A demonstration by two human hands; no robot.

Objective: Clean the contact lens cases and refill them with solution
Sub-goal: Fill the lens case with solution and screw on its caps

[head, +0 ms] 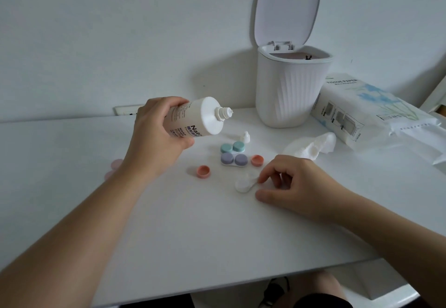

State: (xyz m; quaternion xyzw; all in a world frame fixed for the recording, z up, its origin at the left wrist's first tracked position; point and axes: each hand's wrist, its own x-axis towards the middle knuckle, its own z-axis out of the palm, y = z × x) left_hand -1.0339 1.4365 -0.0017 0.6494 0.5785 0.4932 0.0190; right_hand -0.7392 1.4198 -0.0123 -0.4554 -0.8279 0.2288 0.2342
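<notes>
My left hand [154,136] grips a white solution bottle [198,117], uncapped and tilted sideways with its nozzle pointing right, above the table. My right hand [294,187] holds the right end of an open white lens case [245,184] between index finger and thumb on the table. Two orange-pink caps lie loose: one [203,171] left of the case, one [256,160] behind it. A lens case with purple caps [234,159] and one with green caps [233,147] lie closed behind. The bottle's small white cap [246,136] stands beyond them.
A white ribbed bin [292,90] with its lid up stands at the back. A tissue paper pack [362,112] lies at the right, with a crumpled tissue [311,147] in front. A pink case [114,166] shows partly behind my left wrist. The table's front edge [217,290] is near.
</notes>
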